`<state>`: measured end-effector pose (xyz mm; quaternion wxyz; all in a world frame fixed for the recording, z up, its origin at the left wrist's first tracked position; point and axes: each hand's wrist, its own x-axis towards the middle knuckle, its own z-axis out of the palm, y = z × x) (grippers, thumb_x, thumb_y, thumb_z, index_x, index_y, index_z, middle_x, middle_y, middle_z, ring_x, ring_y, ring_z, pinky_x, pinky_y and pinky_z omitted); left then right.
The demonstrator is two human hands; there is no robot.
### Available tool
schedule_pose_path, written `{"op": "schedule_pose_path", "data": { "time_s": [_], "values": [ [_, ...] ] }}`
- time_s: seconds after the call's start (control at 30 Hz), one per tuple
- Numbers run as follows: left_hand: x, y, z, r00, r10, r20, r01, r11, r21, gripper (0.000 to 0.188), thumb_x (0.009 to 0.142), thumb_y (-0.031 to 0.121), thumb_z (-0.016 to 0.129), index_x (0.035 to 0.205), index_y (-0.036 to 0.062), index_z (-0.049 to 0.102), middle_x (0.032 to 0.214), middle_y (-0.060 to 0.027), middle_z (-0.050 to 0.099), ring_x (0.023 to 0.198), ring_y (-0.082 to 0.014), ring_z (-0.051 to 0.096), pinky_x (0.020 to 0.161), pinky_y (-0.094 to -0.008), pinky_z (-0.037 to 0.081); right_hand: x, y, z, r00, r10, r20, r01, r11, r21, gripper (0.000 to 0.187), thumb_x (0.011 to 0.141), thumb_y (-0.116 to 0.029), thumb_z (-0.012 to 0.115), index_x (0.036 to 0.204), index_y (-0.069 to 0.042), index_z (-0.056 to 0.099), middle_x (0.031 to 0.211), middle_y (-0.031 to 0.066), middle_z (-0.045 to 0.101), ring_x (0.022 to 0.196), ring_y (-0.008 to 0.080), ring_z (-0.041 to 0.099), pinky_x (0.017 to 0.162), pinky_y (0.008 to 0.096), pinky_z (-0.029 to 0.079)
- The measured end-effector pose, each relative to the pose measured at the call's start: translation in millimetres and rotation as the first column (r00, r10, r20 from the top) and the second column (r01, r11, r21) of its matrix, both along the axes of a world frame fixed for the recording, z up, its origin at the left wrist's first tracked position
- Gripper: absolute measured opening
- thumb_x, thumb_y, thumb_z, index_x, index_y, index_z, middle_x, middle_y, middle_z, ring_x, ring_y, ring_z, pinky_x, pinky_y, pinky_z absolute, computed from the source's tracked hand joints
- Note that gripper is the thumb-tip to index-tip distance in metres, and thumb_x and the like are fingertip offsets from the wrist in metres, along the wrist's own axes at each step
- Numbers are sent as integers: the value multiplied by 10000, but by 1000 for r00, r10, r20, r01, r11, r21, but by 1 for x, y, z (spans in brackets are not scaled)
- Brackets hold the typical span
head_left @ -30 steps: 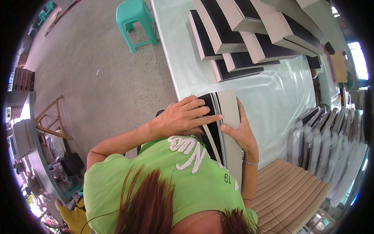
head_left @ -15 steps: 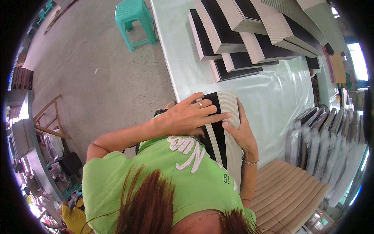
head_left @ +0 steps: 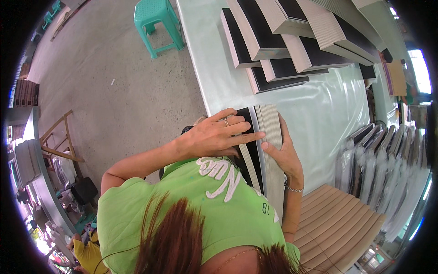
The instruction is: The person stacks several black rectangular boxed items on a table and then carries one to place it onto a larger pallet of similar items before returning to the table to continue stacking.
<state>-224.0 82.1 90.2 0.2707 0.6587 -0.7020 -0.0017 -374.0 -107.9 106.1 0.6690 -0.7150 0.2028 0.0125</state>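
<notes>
A thick book block [head_left: 273, 160] with black faces and pale layered edges stands close against my front at the table's edge. My right hand [head_left: 286, 157] wraps its right side, thumb on the page edges and fingers down the far side. Across its left part lies my left hand [head_left: 223, 132], with a ring on one finger. Its index finger stretches to the page edges, while the other fingers bend over a separated black section with a pale edge [head_left: 250, 166]. A narrow gap with a greyish face shows beside the page edges. The lower end is hidden by my shirt.
More black-and-pale book blocks [head_left: 303, 52] lie stacked at the table's far side. The table [head_left: 315, 109] has a glossy pale cover. At right are plastic-wrapped items [head_left: 378, 169] in a row and a tan ribbed stack [head_left: 337, 223]. A green stool [head_left: 157, 25] stands on the floor.
The left index finger has drawn slightly left across the page edges. A narrow gap has opened between the black face and the pale edges. The right hand stays nearly in place.
</notes>
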Motion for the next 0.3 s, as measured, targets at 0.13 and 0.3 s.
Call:
{"op": "schedule_pose_path", "data": {
  "time_s": [0.13, 0.3],
  "values": [
    [-1, 1, -1, 1000, 17, -3, -17, 1000, -8, 897, 590, 309, 801, 1406, 251, 434, 1021, 0, 507, 1026, -177, 518, 1047, -393, 373, 2, 2, 2, 1000, -15, 6, 15, 1000, 16, 995, 749, -348, 780, 1456, 34, 194, 1398, 225, 385, 1311, 295, 370, 1088, 383, 299],
    [-2, 3, -1, 1000, 29, -9, -29, 1000, -10, 879, 594, 327, 796, 1400, 269, 447, 1011, -5, 514, 1021, -175, 526, 1053, -397, 373, 0, 1, 1, 1000, 0, -5, 0, 1000, -9, 985, 762, -349, 767, 1460, 31, 185, 1408, 224, 373, 1313, 297, 369, 1093, 383, 293]
  ]
}}
